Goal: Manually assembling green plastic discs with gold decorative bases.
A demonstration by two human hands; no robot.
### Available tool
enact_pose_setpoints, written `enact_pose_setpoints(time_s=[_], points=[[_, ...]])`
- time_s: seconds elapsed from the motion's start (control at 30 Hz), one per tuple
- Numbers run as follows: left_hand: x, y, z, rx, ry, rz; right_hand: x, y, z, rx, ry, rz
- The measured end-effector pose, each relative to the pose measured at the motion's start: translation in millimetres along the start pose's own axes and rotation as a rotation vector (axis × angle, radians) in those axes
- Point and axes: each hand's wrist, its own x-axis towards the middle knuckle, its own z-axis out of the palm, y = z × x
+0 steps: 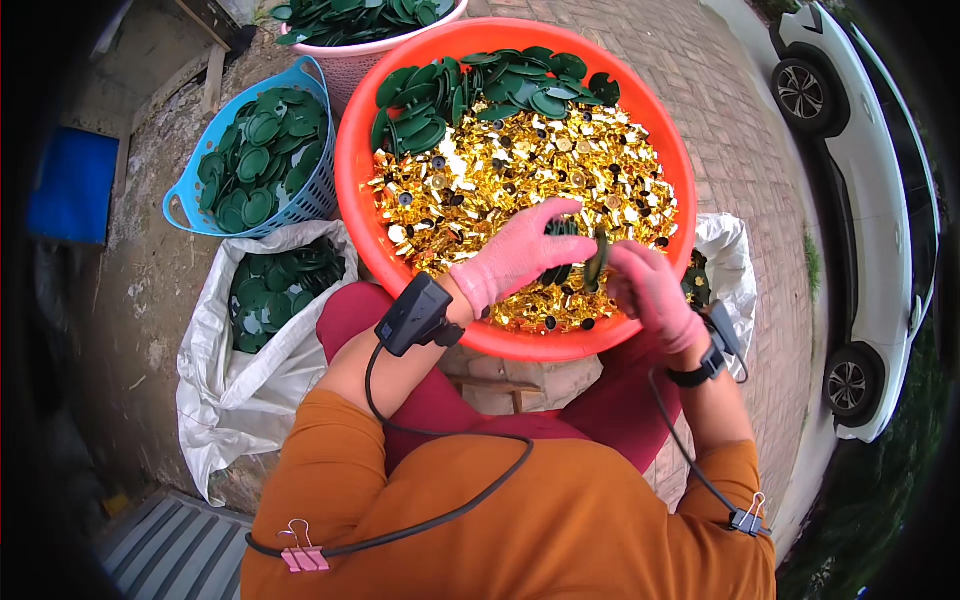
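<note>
My left hand (515, 258), in a pink glove, is closed around a short stack of dark green discs (562, 250) above a large orange-red basin (357, 190). A single green disc (597, 260) stands on edge just right of the stack, between my two hands. My right hand (655, 297), also pink-gloved, is beside that disc with its fingers curled inward; what they pinch is hidden. Beneath my hands, shiny gold pieces (480, 185) with some small dark round parts fill most of the basin. More green discs (540, 80) are heaped along its far side.
Left of the basin stand a blue basket (318, 185) and a white sack (225, 400), both with green discs. Behind is a pink basket (345, 65) of discs. Another white sack (735, 265) sits at right, and a white car (870, 210) is beyond the brick paving (735, 150).
</note>
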Motion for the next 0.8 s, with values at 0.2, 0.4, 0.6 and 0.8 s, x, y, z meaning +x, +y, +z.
enact_pose_setpoints(time_s=[0.2,0.4,0.6,0.8], points=[[-8,46,-16,-0.263,0.096,-0.133,-50,8,-92,-1.337,0.807,-0.278],[-1,31,-13,-0.151,0.080,-0.236,48,-1,-40,-1.026,0.418,-0.650],[7,32,-19,-0.202,0.112,-0.267,118,16,-58,-1.203,0.214,-0.685],[10,29,-14,-0.269,0.128,-0.316,100,21,-51,-0.129,0.264,-0.418]])
